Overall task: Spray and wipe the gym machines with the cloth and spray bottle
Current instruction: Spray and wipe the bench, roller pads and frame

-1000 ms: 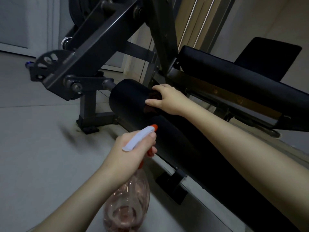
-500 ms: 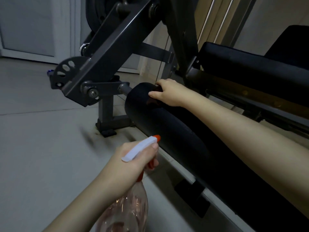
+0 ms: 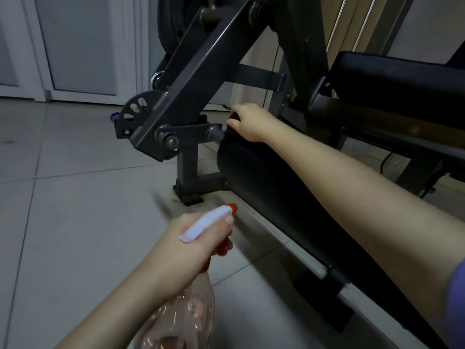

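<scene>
— Where is the spray bottle (image 3: pixel 186 316)?
— Gripped by the left hand (image 3: pixel 186 245); clear, pinkish inside.
— And the right hand (image 3: pixel 251 122)?
— Ahead, curled over the roller pad (image 3: pixel 251 172) end; I cannot tell what it holds.

Pinkish spray bottle (image 3: pixel 186 313), orange nozzle toward black roller pad (image 3: pixel 264 182); dark cloth (image 3: pixel 233 116) possibly at pad end.

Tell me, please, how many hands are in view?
2. The left hand grips the spray bottle, low in the middle. The right hand lies on the far end of the black roller pad, higher up. No other hand shows.
</scene>
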A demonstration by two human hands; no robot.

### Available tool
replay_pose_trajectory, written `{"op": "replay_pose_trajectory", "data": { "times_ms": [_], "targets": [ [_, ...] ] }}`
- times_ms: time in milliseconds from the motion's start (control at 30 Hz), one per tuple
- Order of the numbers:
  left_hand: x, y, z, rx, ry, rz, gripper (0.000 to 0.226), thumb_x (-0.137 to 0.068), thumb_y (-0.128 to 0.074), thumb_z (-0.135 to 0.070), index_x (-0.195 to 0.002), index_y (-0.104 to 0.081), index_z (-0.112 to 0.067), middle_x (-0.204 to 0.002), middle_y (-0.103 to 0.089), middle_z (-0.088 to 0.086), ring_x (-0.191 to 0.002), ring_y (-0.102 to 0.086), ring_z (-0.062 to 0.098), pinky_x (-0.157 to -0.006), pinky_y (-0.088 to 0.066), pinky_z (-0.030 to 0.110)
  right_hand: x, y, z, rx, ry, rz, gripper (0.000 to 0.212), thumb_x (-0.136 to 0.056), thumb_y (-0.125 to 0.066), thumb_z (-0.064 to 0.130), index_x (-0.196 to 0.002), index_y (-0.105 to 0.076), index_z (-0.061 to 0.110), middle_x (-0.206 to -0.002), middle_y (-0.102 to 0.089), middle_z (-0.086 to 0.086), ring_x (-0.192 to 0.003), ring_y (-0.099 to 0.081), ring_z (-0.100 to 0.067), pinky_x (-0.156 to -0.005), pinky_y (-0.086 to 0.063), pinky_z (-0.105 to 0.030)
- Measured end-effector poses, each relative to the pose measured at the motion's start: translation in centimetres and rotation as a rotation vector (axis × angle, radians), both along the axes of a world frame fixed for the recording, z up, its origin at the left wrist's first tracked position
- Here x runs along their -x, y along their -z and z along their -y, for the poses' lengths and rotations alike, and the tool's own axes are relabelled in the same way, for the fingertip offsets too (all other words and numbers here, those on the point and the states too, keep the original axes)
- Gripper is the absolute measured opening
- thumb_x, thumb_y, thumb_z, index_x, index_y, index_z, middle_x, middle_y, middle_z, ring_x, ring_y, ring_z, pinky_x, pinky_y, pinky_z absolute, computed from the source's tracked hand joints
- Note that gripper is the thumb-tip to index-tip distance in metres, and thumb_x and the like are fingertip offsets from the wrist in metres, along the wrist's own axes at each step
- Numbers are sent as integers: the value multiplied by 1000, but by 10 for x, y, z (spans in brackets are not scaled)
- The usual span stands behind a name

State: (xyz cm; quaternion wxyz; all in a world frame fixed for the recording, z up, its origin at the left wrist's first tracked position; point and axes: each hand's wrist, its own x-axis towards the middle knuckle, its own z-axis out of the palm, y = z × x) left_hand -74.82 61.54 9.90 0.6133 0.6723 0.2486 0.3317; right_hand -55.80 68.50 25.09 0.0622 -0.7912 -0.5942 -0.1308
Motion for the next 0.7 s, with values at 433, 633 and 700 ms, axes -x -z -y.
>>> {"op": "replay_pose_trajectory", "data": {
  "times_ms": [433,633,700],
  "targets": [
    [6,-36,19,-107,54,66,47,-75,-54,-58,-76,-63,-12,-75,-70,11,-77,-65,35,-56,-48,32,6,5,113,110,74,148,53,-94,-48,40,-141,-36,19,-144,-34,-10,-120,-48,-27,-95,-45,-33],
    [-9,-37,6,-41,30,31,29,-59,-57,-64,-62,-70,-39,-66,-73,-2,-81,-70,35,-85,-54,57,14,14,114,134,198,206,90,-75,-60,68,-146,-24,25,-146,-28,-13,-122,-45,-32,-87,-51,-37],
    [-9,-36,4,-27,41,33,37,-51,-54,-70,-62,-70,-39,-65,-73,-2,-77,-71,31,-86,-54,56,13,14,110,122,182,213,83,-79,-58,63,-145,-26,24,-144,-32,-13,-119,-48,-31,-86,-51,-34]
  ]
}}
